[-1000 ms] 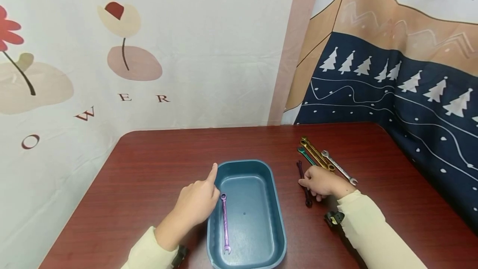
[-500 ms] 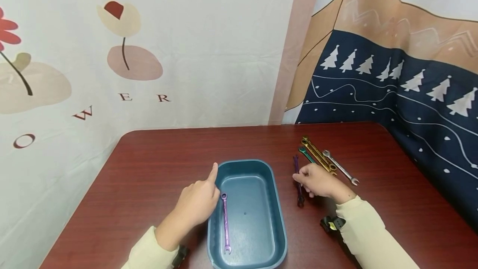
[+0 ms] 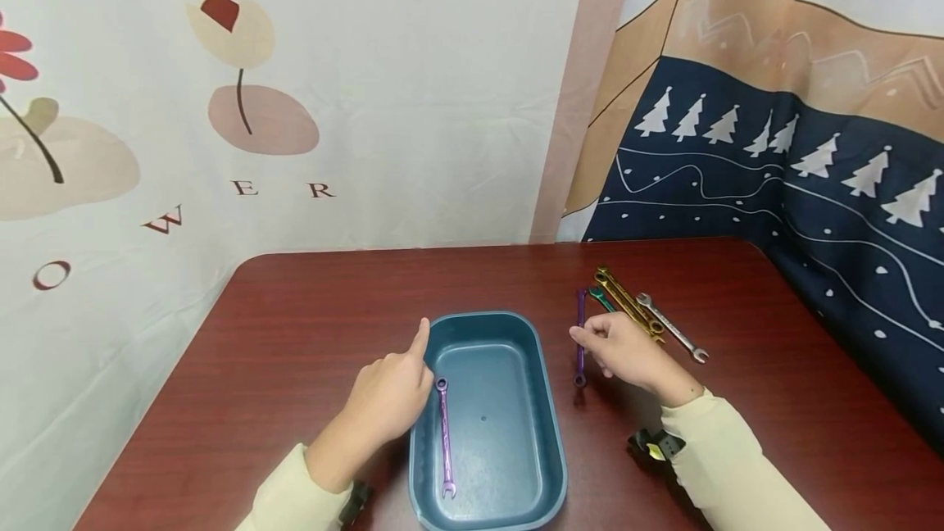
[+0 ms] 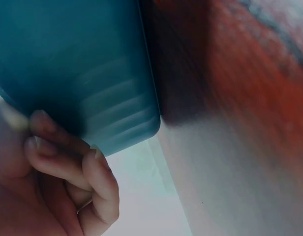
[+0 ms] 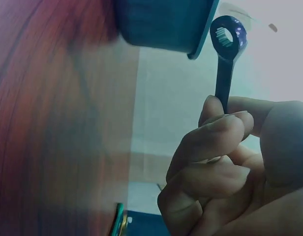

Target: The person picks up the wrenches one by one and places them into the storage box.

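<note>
At the right side of the blue bin (image 3: pixel 509 433), the right hand (image 3: pixel 630 355) holds a purple wrench (image 3: pixel 580 363) raised above the reddish-brown table (image 3: pixel 332 293). Thumb and fingers pinch its shank. The head view shows its ring end toward the person and its far end just beside the green wrench (image 3: pixel 600 297). The right wrist view adds finer detail: teeth lining the ring's opening, and a gap between tool and tabletop.

Inside the bin, one lilac wrench (image 3: pixel 446 441) lies lengthwise along the left of the floor. Only the head view shows it; both wrist views face the bin's outer walls.

At the left rim, the left hand (image 3: pixel 387 400) has one finger extended away from the person. The left wrist view exposes what the head view hides: other fingers curled beside a ribbed wall. Whether they grip it, I cannot tell.

Beyond the right hand, gold wrenches (image 3: pixel 623 295) and a silver wrench (image 3: pixel 669 328) rest near the green one; the right wrist view catches only slivers of green and gold.
</note>
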The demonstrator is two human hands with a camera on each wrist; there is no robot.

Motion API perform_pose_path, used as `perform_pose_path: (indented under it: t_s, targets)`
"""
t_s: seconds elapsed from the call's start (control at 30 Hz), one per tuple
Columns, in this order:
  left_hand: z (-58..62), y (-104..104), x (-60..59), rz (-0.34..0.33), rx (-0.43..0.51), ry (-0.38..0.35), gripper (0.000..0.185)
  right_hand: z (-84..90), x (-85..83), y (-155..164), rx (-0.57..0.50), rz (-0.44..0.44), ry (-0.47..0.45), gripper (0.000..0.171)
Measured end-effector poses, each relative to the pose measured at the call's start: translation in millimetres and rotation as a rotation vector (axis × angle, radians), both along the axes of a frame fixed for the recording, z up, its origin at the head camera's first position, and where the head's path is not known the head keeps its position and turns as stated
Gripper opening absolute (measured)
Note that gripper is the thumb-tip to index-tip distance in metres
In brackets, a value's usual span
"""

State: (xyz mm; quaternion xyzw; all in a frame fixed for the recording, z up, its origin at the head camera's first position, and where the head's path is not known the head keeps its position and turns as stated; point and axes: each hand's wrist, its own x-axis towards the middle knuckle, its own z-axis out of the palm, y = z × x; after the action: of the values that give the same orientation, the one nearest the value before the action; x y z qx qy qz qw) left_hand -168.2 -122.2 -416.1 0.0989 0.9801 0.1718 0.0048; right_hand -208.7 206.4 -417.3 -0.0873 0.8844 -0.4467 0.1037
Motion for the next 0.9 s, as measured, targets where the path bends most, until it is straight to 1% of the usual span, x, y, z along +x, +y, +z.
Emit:
perform_pose_path:
  t_s: [0.07,0.2,0.43,0.73,0.9]
  targets:
    - [0.2,0,0.2,0.002,0.0,0.001,0.069,2.4,1.8,-3,-0.02,-0.004,-0.012,0.043]
    - [0.1,0,1.1,0.001,0.001,-0.003,0.069,5.9,6.6,-8,-0.053,0.014,-0.023,0.043]
    - [-1.2,1,2.0,0.003,0.005,0.01,0.069,11.6,13.6,-15,-0.052,0.041,-0.002,0.041]
    - [-1.9,0,2.2,0.004,0.009,0.008,0.069,19.2,21.8,-28,-0.058,0.067,-0.002,0.041]
    - [-1.2,-1,2.1,0.0,0.011,0.012,0.069,21.4,24.9,-35,-0.093,0.092,-0.022,0.04]
